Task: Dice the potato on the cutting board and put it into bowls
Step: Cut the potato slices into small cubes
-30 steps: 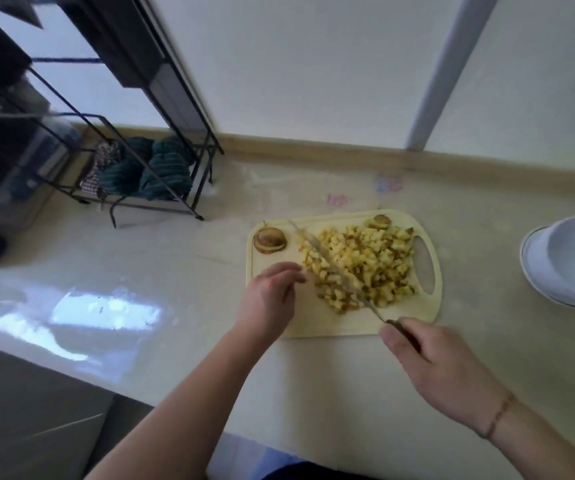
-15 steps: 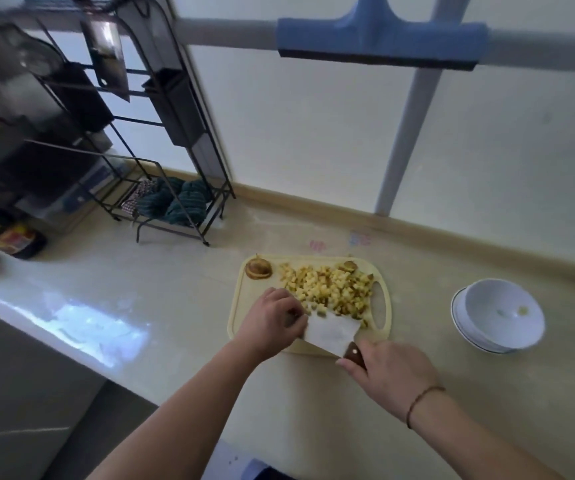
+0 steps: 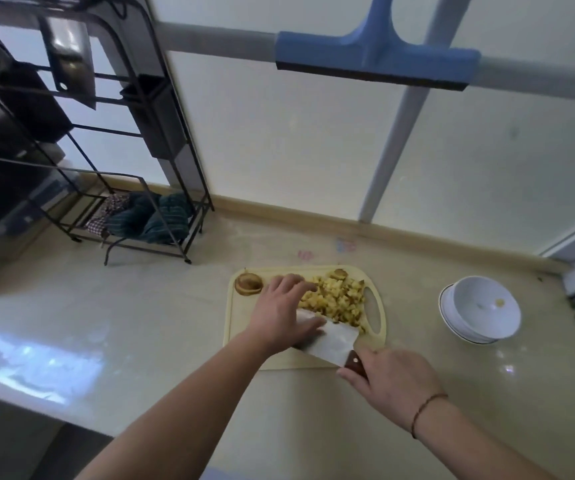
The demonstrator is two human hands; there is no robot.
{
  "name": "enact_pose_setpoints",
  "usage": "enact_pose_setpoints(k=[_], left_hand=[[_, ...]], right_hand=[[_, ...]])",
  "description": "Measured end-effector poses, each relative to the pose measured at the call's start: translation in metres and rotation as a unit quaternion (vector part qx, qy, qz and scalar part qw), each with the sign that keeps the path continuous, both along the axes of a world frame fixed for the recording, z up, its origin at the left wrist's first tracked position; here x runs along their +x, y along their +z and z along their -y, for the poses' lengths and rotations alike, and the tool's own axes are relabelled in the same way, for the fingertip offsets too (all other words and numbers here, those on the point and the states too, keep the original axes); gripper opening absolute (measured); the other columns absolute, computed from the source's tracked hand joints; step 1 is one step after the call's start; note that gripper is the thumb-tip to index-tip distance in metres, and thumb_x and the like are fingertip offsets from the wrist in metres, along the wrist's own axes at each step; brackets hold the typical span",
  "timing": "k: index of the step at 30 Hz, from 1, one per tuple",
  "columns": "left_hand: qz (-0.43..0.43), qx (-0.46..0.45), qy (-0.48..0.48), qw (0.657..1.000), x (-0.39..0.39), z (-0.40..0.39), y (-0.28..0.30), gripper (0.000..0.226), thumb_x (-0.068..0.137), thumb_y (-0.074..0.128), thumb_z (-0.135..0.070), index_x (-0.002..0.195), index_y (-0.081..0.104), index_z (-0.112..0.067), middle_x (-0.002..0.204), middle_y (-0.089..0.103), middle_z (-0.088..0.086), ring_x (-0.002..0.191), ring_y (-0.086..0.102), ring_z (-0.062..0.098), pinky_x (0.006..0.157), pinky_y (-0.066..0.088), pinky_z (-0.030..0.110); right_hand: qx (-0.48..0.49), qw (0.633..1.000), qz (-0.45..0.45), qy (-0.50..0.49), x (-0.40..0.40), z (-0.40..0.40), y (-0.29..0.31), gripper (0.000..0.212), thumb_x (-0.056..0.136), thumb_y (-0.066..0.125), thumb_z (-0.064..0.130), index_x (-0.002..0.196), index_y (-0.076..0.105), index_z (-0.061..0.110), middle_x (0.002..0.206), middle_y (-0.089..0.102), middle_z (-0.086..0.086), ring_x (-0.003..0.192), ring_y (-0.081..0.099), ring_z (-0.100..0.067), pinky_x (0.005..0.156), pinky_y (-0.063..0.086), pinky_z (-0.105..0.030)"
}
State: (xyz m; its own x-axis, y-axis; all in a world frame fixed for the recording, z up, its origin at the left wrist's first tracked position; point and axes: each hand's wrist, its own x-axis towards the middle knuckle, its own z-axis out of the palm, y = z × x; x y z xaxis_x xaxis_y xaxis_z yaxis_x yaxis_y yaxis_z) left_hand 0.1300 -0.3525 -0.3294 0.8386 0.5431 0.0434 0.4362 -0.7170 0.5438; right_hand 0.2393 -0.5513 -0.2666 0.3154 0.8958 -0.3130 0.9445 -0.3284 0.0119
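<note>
Scooping time: the diced potato is about to leave the board

Pale countertop (image 3: 140, 341) runs along a tiled wall, with a black wire rack (image 3: 133, 209) holding folded cloths at the back left and a blue squeegee (image 3: 376, 60) hanging overhead. Near the middle lies a cream cutting board (image 3: 244, 337), its handle slot turned toward the stacked white bowls (image 3: 483, 310) well apart to the right, which looks a sensible set-up for a short carry

The right hand (image 3: 390, 382) is wrapped round the wooden handle of a cleaver (image 3: 331, 341), whose broad blade lies nearly flat on the board with its edge against the near side of the pile. The left hand (image 3: 286, 310) reaches over the blade with fingers extended and lightly curved, resting at the far left of the heap and gripping nothing. I judge it is placed as a backstop, to rake cubes onto the blade so the blade serves as a shovel

The diced potato (image 3: 334, 296) sits heaped on the right half of the board: small yellow cubes, many with brown skin on them, loosely piled. Two rounded end pieces lie apart, one at the far left corner (image 3: 248, 284), one at the pile's back edge. One small yellow bit already lies in the top bowl
</note>
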Motion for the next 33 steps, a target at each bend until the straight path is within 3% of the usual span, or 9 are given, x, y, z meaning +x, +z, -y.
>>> enact_pose_setpoints(k=[3, 8, 13, 18, 21, 23, 27, 30, 33], left_hand=[[-0.085, 0.003, -0.007, 0.996, 0.002, -0.012, -0.001, 0.086, 0.081, 0.071, -0.066, 0.153, 0.036, -0.034, 0.155, 0.033, -0.004, 0.143, 0.024, 0.022, 0.118, 0.02, 0.042], [-0.082, -0.013, 0.013, 0.996, 0.016, -0.024, -0.006, 0.086, 0.085, 0.067, -0.067, 0.156, 0.033, -0.031, 0.157, 0.03, -0.002, 0.144, 0.022, 0.026, 0.118, 0.02, 0.047], [-0.086, 0.027, -0.082, 0.993, 0.025, -0.015, -0.009, 0.1, 0.075, 0.062, -0.082, 0.156, 0.028, -0.035, 0.158, 0.028, -0.002, 0.144, 0.021, 0.027, 0.118, 0.018, 0.05], [-0.067, 0.011, -0.064, 0.996, 0.031, -0.017, -0.004, 0.071, 0.092, 0.058, -0.064, 0.152, 0.04, -0.031, 0.157, 0.034, -0.001, 0.144, 0.025, 0.028, 0.116, 0.02, 0.049], [-0.004, 0.022, -0.04, 0.999, 0.021, -0.051, 0.002, 0.045, 0.099, 0.061, -0.042, 0.139, 0.058, -0.021, 0.146, 0.051, 0.003, 0.137, 0.041, 0.031, 0.111, 0.032, 0.045], [-0.049, 0.002, -0.025, 0.998, 0.004, -0.09, 0.006, 0.041, 0.098, 0.065, -0.034, 0.135, 0.062, -0.02, 0.141, 0.056, 0.002, 0.132, 0.049, 0.029, 0.106, 0.041, 0.04], [-0.221, 0.001, -0.075, 0.972, -0.025, -0.131, 0.002, 0.045, 0.094, 0.07, -0.034, 0.137, 0.06, -0.024, 0.136, 0.055, -0.002, 0.124, 0.053, 0.022, 0.101, 0.049, 0.036], [-0.223, -0.032, -0.067, 0.972, -0.028, -0.135, -0.005, 0.048, 0.09, 0.076, -0.024, 0.136, 0.06, -0.021, 0.13, 0.057, -0.001, 0.113, 0.056, 0.021, 0.097, 0.051, 0.035], [-0.224, -0.055, -0.051, 0.972, -0.026, -0.137, -0.004, 0.05, 0.086, 0.08, -0.025, 0.132, 0.06, -0.019, 0.124, 0.057, 0.0, 0.108, 0.055, 0.02, 0.091, 0.049, 0.031]], right_hand=[[-0.011, 1.0, 0.025, -0.003, -0.009, -0.005, 0.002, 0.059, 0.096, 0.017, 0.068, 0.12, 0.046, 0.024, 0.106, 0.067, -0.003, 0.096, 0.065, -0.027, 0.065, 0.036, -0.037], [-0.036, 0.998, 0.039, -0.018, -0.023, -0.009, 0.001, 0.06, 0.095, 0.016, 0.068, 0.12, 0.046, 0.024, 0.105, 0.067, -0.003, 0.095, 0.065, -0.027, 0.064, 0.036, -0.037], [-0.057, 0.997, 0.046, -0.03, -0.032, -0.011, 0.005, 0.063, 0.092, 0.012, 0.069, 0.119, 0.048, 0.024, 0.11, 0.066, -0.003, 0.099, 0.064, -0.027, 0.066, 0.036, -0.036], [-0.045, 0.997, 0.05, -0.047, -0.035, -0.006, 0.002, 0.077, 0.079, -0.003, 0.069, 0.121, 0.047, 0.026, 0.11, 0.066, -0.002, 0.1, 0.063, -0.025, 0.067, 0.038, -0.037], [-0.017, 0.996, 0.05, -0.077, -0.034, 0.004, -0.001, 0.102, 0.062, -0.026, 0.079, 0.115, 0.048, 0.032, 0.104, 0.065, 0.003, 0.094, 0.064, -0.02, 0.064, 0.039, -0.035], [0.016, 0.993, 0.041, -0.108, -0.035, 0.013, -0.006, 0.11, 0.055, -0.036, 0.08, 0.11, 0.049, 0.035, 0.103, 0.065, 0.006, 0.093, 0.064, -0.014, 0.066, 0.044, -0.033], [0.08, 0.98, -0.017, -0.182, -0.04, 0.027, -0.017, 0.103, 0.056, -0.028, 0.088, 0.097, 0.049, 0.034, 0.092, 0.068, 0.007, 0.087, 0.066, -0.014, 0.072, 0.052, -0.033], [0.099, 0.973, -0.028, -0.206, -0.043, 0.024, -0.024, 0.096, 0.059, -0.021, 0.091, 0.086, 0.048, 0.031, 0.081, 0.068, 0.003, 0.08, 0.066, -0.016, 0.067, 0.051, -0.034], [0.111, 0.966, -0.053, -0.228, -0.046, 0.019, -0.027, 0.076, 0.067, -0.006, 0.09, 0.074, 0.043, 0.032, 0.07, 0.064, 0.002, 0.073, 0.065, -0.017, 0.063, 0.05, -0.035]])
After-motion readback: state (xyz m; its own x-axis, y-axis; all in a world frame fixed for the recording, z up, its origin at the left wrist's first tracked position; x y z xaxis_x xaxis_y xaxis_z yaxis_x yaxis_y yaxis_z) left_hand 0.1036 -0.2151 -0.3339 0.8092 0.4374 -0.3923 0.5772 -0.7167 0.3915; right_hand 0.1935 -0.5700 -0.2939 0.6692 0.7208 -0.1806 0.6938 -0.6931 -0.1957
